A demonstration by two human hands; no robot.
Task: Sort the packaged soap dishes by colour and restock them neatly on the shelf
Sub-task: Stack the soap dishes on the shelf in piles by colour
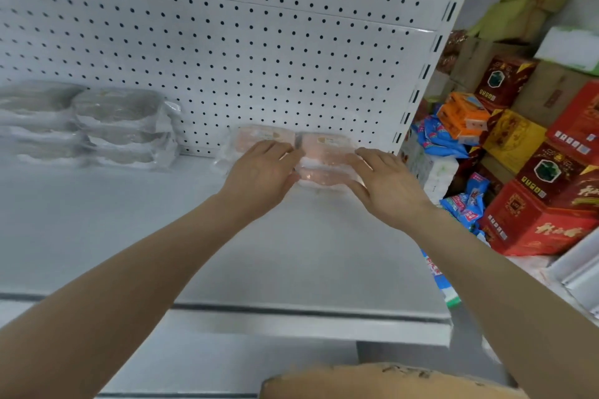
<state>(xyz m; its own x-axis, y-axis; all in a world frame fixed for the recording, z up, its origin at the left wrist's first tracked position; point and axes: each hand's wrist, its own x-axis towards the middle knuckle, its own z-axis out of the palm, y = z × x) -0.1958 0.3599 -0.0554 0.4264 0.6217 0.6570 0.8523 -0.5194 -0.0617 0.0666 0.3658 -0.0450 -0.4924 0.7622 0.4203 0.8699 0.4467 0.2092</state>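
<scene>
**Pink soap dish stack (324, 152) hemmed in by both hands**

We see the left hand (262, 178) and right hand (385, 185) flanking it, fingers fairly straight and pressing its sides, not clenched. Another pink pack (259, 136) sits just beyond the left fingertips, against the pegboard (227, 42). Grey packs (116, 126) are stacked well out past the left hand, on the same shelf (291, 253).

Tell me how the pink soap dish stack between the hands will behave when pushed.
The pink stack will likely slide easily: glossy clear wrap on a smooth shelf. The packs keep their shape, so they are probably stiff and light. As they are stacked, the top one may skid off.
</scene>
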